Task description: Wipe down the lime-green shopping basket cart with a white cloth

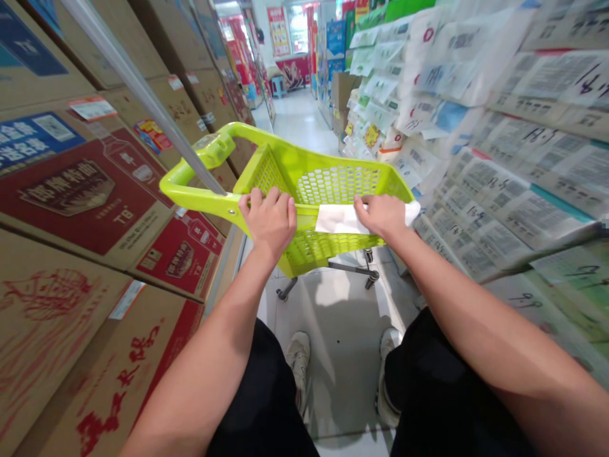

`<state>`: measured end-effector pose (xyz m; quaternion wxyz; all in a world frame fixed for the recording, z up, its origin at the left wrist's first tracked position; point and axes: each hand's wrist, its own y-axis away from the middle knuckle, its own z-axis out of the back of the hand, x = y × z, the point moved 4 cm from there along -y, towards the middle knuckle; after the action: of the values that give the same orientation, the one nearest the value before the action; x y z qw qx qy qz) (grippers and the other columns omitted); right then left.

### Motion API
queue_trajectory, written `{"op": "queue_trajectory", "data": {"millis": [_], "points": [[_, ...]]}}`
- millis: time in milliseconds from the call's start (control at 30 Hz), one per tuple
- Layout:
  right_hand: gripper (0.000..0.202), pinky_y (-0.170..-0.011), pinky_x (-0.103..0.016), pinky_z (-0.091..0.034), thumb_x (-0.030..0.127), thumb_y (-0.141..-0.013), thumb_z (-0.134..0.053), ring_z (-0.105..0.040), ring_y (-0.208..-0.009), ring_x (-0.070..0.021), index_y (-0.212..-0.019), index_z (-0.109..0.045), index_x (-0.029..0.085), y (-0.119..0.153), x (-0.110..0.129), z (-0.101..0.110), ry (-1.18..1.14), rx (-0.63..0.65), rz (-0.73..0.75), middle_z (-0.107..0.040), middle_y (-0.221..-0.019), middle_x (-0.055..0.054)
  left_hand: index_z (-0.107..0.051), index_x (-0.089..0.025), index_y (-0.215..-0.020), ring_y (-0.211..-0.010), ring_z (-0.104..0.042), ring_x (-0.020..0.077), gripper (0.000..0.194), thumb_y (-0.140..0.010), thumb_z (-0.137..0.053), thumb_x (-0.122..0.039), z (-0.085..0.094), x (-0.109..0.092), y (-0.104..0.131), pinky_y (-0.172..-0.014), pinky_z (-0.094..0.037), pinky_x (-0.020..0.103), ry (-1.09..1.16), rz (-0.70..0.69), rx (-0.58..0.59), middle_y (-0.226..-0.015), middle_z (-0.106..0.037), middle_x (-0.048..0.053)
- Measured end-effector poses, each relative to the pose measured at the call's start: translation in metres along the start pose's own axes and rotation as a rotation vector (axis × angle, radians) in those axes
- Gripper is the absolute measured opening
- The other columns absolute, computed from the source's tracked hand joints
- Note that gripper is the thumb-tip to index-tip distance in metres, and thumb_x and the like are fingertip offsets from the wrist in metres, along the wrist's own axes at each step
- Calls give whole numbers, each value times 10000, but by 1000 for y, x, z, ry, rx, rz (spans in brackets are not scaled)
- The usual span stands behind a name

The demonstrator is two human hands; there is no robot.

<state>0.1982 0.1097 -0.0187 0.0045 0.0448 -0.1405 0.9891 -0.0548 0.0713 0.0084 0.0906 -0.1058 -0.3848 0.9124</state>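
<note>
A lime-green shopping cart [328, 166] with a perforated basket stands crosswise before me, its handle to the left. My left hand [269, 219] is closed over the near rim, close to the handle end, beside the foot of a metal pole [147, 95] that slants up and left. Farther right along the rim, my right hand [382, 214] is closed over a white wipe [333, 219], pressing it against the rim. The wipe sticks out on both sides of the hand. Its exact material is unclear, and the right fingertips are hidden behind the rim.
Stacked cardboard boxes [71, 190] line the left side. Packs of tissue paper [514, 190] with handwritten prices fill the right. A narrow tiled aisle [297, 120] runs ahead toward a blue stool [278, 86]. My shoes [299, 358] are on the floor behind the cart's wheels [372, 279].
</note>
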Motion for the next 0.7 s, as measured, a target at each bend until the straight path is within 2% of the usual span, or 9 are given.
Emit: {"op": "queue_trajectory", "data": {"millis": [167,233,300,367,433,633,700], "points": [[681,-798,-350,-403,595,-1065,-242,-709,-996,-317,-1096,-782,182,7,80,12,-147,-52,222,-795,-1063,-160,-664,-242,-1257,-1198,-566,366,394,-1025,-423,-450,-1,-15,4,-1097,-257,552,12,-49,5,-1182,-724,111],[682,-815,-352,-409,601,-1069,-229,-703,-1010,-309,-1121,-769,186,10,99,15,-181,-54,270,-794,-1103,-153,-645,-245,-1305,-1187,-575,365,414,-1019,-430,-453,-1,-16,5,-1095,-265,547,11,-63,1,-1208,-725,111],[715,-814,-357,-421,628,-1066,-213,-704,-1011,-312,-1122,-771,185,9,103,15,-175,-32,265,-793,-1102,-158,-636,-250,-1322,-1176,-579,361,417,-1012,-438,-445,0,-12,4,-1094,-272,541,11,-65,-7,-1202,-731,110],[751,-800,-363,-434,651,-1058,-199,-711,-1001,-323,-1103,-784,181,5,94,13,-147,-6,228,-793,-1066,-168,-633,-246,-1324,-1169,-579,357,415,-1001,-451,-434,0,-5,2,-1091,-280,534,9,-57,-15,-1181,-735,113],[768,-782,-368,-443,654,-1054,-192,-721,-988,-333,-1077,-798,182,0,75,8,-113,20,186,-792,-1030,-175,-638,-239,-1307,-1157,-580,349,403,-991,-463,-419,0,3,0,-1085,-292,526,-1,-40,-20,-1150,-738,114],[653,-768,-375,-443,542,-1042,-292,-727,-1023,-365,-1113,-818,162,-10,-7,-3,-11,62,-14,-785,-1062,-211,-686,-246,-1161,-1106,-586,341,322,-990,-460,-401,-2,22,-7,-1066,-298,537,-26,17,-18,-1052,-742,97],[644,-767,-369,-436,515,-1042,-297,-727,-1025,-366,-1106,-818,141,-10,-25,-5,-1,71,-38,-784,-1056,-222,-688,-249,-1147,-1100,-588,340,329,-1010,-424,-391,-3,23,-8,-1058,-288,542,-13,23,-14,-1068,-747,91]]}}
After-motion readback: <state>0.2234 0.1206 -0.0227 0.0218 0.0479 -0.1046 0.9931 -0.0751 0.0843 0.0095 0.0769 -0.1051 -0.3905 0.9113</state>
